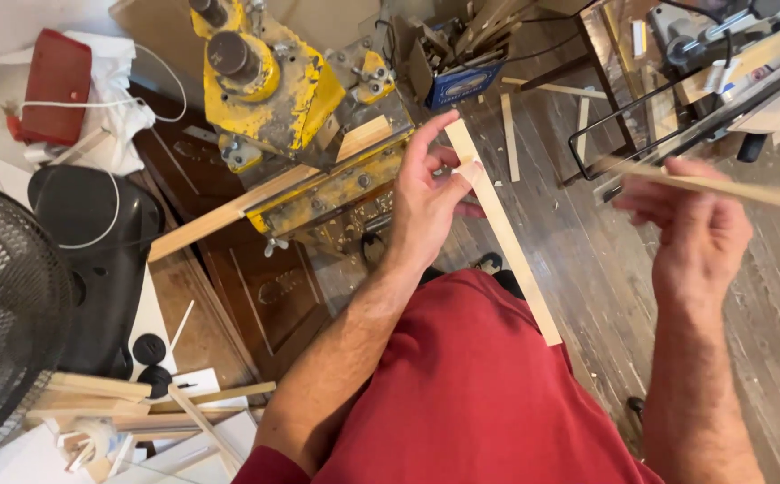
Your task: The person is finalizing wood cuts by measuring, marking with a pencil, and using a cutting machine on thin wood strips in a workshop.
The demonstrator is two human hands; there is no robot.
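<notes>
My left hand (430, 193) grips a flat pale wooden strip (511, 251) near its upper end; the strip slants down to the right over my red-clad lap. The strip's top end lies close to the yellow metal machine (273, 85). My right hand (690, 224) pinches a thin, blurred wooden stick (739, 190) that runs off toward the right edge. A longer wooden moulding (228, 215) rests across the machine's bed, pointing down to the left.
A black fan grille (4, 314) fills the lower left. Loose wooden offcuts (139, 408) lie at the bottom left. A red case (54, 85) sits on white cloth at top left. A saw on a stand (721, 63) is at top right, above the wooden floor (587, 269).
</notes>
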